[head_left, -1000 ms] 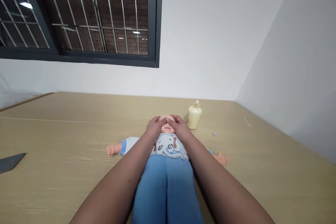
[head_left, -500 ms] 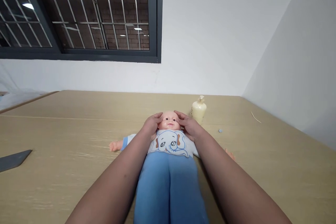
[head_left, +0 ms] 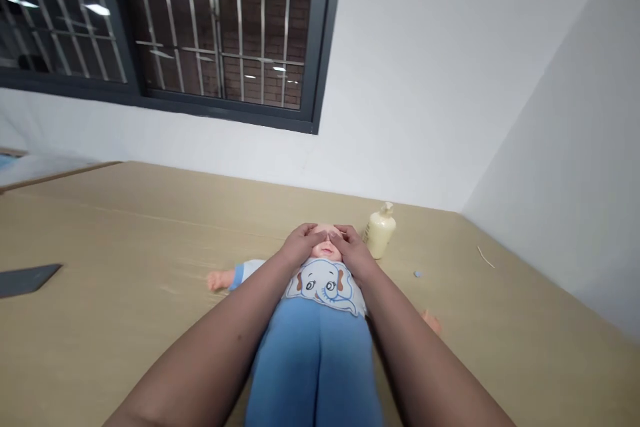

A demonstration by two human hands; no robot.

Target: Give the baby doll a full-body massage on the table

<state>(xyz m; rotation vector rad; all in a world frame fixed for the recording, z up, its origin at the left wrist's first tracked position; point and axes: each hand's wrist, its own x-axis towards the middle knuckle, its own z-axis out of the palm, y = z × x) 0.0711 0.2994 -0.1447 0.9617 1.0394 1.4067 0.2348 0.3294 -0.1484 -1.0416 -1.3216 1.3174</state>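
Doll [head_left: 300, 353] is lying on its back on the tan table surface [head_left: 500, 353], centre of view, head toward the wall [head_left: 425, 80], legs running toward the wearer and out of the bottom edge. Both hands are touching its head [head_left: 327, 252].

Left hand [head_left: 299, 244] is cupping its left-of-view side; right hand [head_left: 353, 251] is mirroring that on the other. 2 thumbs are lying over the eye area, tips nearly meeting mid-face, covering the eyes. Mouth and chin are showing below. Each thumb is standing apart from its index finger, which is resting up by the forehead. Other fingers are curving round the sides, mostly hidden; can't tell if they're spread or pressed together. No pinch showing.

Doll is wearing blue trousers and a white top with an elephant patch [head_left: 320, 283]. Its 2 arms are stretching out sideways, partly behind the wearer's forearms.

Nearby: cream pump bottle [head_left: 381, 235] is standing upright just beyond the right hand. Small blue bit [head_left: 417, 274] is lying right of it, pale strand [head_left: 485, 257] farther right. Dark flat piece [head_left: 30, 279] is poking in at the left edge. Barred window [head_left: 225, 27] is filling upper left.
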